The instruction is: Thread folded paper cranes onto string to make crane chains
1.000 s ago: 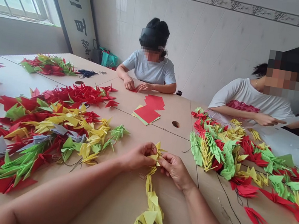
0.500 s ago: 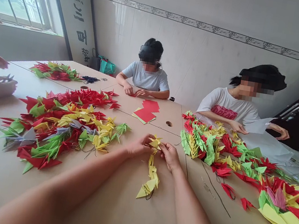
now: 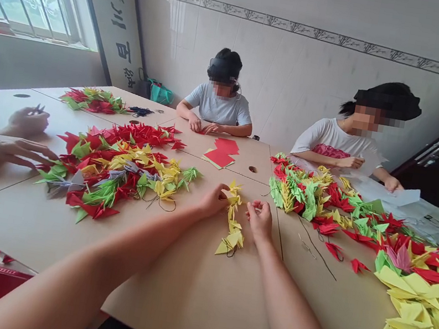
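Note:
A short string of folded yellow paper cranes (image 3: 234, 224) hangs down onto the table in front of me, with a dark cord loop at its lower end. My left hand (image 3: 215, 200) grips it near the top, thumb and fingers closed on the uppermost yellow crane. Just right of the string, my right hand (image 3: 260, 219) is closed in a pinch, apart from the cranes; whatever is between its fingertips is too small to make out. Beyond my hands lie red paper sheets (image 3: 226, 146).
Piled strings of colourful cranes (image 3: 117, 170) lie on the left. More cranes (image 3: 426, 289) cover the right side, near a black thread (image 3: 318, 254). A person's hand (image 3: 7, 147) reaches in from the left. Two people sit across the table (image 3: 181, 293), which has round holes.
My right hand has moved off the string to the right, while my left hand keeps hold. At left, another person's hand has reached to the pile. The view has shifted.

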Action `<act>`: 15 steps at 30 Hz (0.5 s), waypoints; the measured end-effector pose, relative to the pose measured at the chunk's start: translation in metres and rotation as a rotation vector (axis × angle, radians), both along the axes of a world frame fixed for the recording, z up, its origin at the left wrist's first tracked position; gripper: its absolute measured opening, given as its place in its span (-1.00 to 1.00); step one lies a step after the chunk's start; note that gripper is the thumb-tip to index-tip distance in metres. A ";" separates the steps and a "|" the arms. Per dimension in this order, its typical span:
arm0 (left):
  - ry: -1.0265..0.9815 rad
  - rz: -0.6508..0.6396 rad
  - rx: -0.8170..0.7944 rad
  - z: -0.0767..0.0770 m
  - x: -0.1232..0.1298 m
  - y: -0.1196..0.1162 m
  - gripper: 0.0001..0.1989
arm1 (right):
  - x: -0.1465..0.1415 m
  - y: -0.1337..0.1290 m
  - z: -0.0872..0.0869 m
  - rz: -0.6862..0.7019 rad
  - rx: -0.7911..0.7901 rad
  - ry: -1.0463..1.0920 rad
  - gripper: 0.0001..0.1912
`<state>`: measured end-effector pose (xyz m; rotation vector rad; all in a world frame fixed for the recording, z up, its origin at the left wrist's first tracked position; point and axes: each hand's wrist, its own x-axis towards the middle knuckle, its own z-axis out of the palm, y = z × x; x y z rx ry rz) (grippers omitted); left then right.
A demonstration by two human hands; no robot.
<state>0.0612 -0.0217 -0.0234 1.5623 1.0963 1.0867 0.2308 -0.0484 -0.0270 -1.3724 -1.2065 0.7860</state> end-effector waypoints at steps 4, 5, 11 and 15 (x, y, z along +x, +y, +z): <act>0.006 0.066 -0.009 0.009 -0.003 -0.016 -0.68 | -0.006 -0.018 0.008 0.093 0.009 -0.071 -0.78; 0.004 0.085 -0.014 0.011 -0.003 -0.021 -0.69 | -0.008 -0.023 0.010 0.138 0.008 -0.083 -0.77; -0.022 0.165 -0.016 0.015 0.002 -0.041 -0.71 | -0.013 -0.041 0.019 0.279 -0.054 -0.068 -0.70; -0.028 0.208 -0.033 0.013 0.002 -0.045 -0.74 | -0.018 -0.045 0.018 0.282 -0.125 -0.015 -0.72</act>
